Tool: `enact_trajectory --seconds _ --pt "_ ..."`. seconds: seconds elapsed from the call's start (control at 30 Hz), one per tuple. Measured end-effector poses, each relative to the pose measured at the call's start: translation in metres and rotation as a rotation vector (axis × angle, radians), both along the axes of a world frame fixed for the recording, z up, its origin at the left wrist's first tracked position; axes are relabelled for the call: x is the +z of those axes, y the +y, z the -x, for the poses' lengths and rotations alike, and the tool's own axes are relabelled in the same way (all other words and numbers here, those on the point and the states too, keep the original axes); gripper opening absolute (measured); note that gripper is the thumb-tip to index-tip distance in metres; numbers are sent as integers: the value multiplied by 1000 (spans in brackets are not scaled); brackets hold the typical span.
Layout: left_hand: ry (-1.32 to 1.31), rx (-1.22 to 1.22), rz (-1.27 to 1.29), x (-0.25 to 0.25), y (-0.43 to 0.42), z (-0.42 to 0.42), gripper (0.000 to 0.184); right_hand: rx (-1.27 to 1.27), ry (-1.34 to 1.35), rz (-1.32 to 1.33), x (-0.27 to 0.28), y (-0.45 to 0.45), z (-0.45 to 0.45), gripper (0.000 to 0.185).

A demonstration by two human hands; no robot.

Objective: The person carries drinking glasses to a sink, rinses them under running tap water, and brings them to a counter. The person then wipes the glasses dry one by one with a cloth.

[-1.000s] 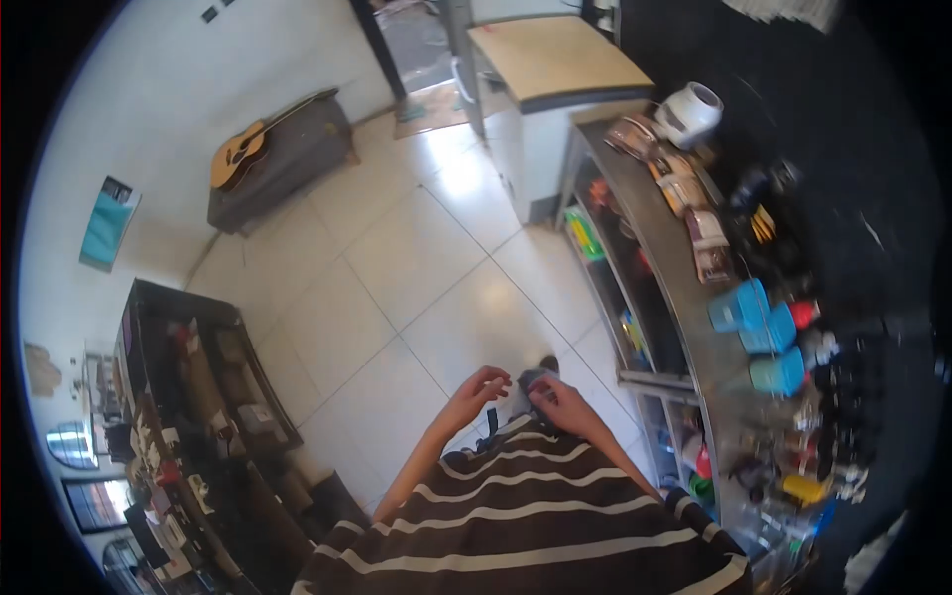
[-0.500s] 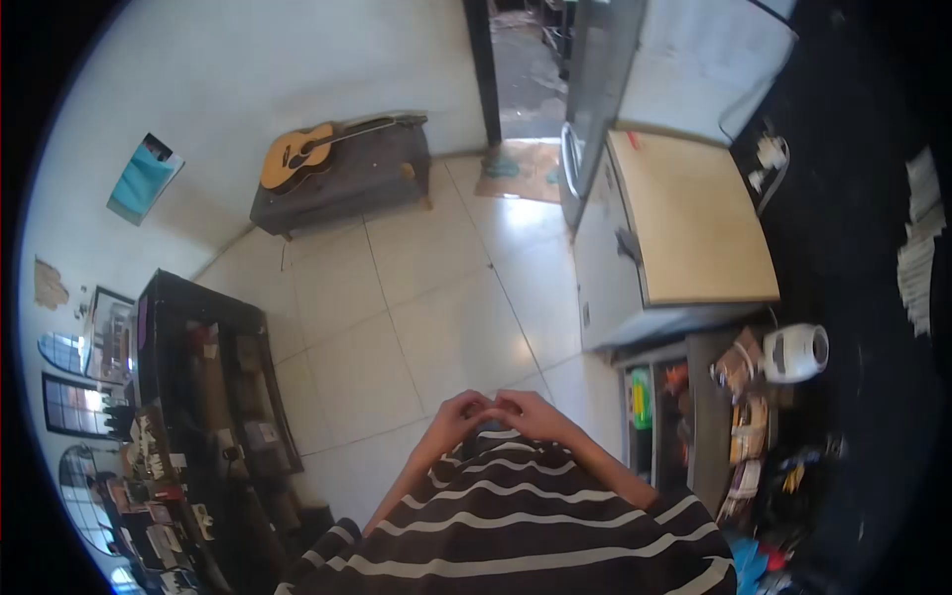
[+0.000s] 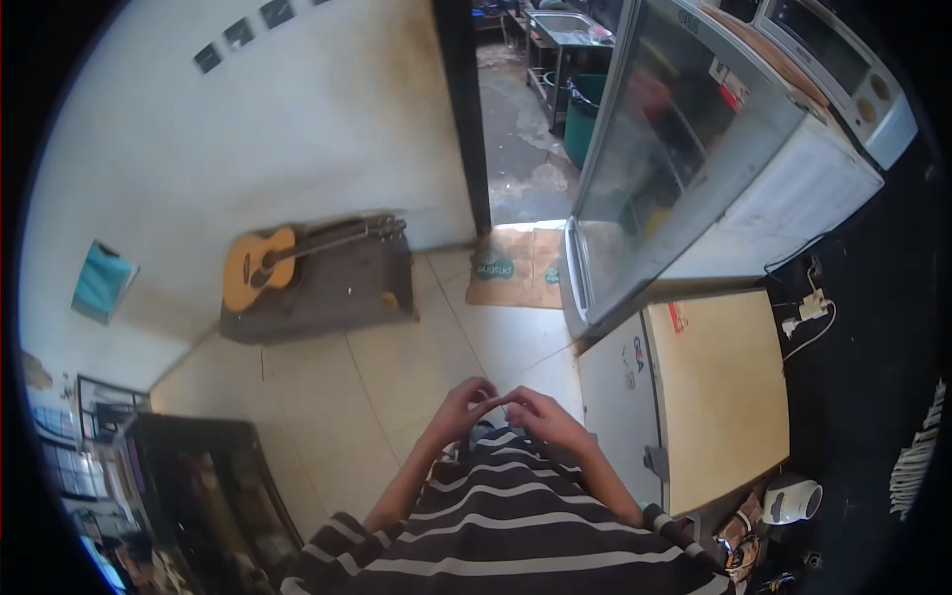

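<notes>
My left hand (image 3: 462,410) and my right hand (image 3: 541,413) are held close together in front of my striped shirt (image 3: 506,496). The fingers of both are curled inward, with the tips meeting or nearly meeting. Whatever they may pinch is too small or too hidden to make out. Beneath the hands, a bit of bluish cloth shows above the shirt's hem.
Ahead on the left, a guitar (image 3: 260,268) lies on a dark bench (image 3: 337,297). A glass-door fridge (image 3: 654,149) stands right of the doorway, with cardboard (image 3: 516,266) on the floor. A chest freezer (image 3: 724,397) is close on my right, a dark cabinet (image 3: 198,486) on my left.
My view has tilted up and moved forward, bringing the fridge and the room beyond the doorway into sight. Both hands stay together, their fingers slightly shifted.
</notes>
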State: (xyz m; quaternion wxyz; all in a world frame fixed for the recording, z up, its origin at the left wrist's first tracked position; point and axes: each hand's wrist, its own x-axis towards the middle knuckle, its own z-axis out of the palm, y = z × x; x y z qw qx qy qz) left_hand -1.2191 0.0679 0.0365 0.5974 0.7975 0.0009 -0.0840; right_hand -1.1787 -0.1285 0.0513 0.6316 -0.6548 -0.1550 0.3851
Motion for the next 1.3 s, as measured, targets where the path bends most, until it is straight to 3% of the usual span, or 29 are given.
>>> enact_trajectory --seconds 0.1,0.3,0.33,0.43,0.53,0.57,0.63,0.73,0.77,0.8,0.87,0.93,1.07,1.2,1.3 --pt "-42 -198 30 18 8 -111 10 -168 -11 23 -11 1 -76 23" --pt "-158 -438 -183 7 10 -307 17 -123 -21 42 -24 14 -255 29" --pt "-141 -408 -191 4 12 -338 15 -76 -289 123 -13 20 -294 31" --pt "-30 -39 82 10 18 -406 12 -107 -111 -18 -26 36 -407 23" --pt "-20 146 344 44 40 -467 16 -182 -220 54 -47 65 -516 23" --pt "-23 151 347 42 51 -486 16 -178 -208 77 -59 78 -554 24" --pt "-46 221 34 30 77 -519 16 -158 -127 99 -99 102 -630 26" --pt "-125 276 201 7 98 -578 7 -231 128 44 -180 130 -731 26" --pt "-66 351 316 12 93 -598 7 -204 -48 310 -198 133 -759 26" --pt "-12 279 239 24 92 -617 11 -171 -221 576 -217 135 -782 25" --pt "-24 101 86 25 101 -667 15 -191 -263 634 -228 138 -822 23" --pt "-6 -3 9 28 108 -711 14 -371 220 533 -231 133 -843 19" --pt "-66 69 94 79 105 -775 14 -735 446 315 -254 110 -891 16" --pt "4 271 165 76 115 -815 13 -1009 603 120 -270 71 -959 18" --pt "20 422 145 65 125 -862 12 -1079 562 168 -270 51 -1027 19"
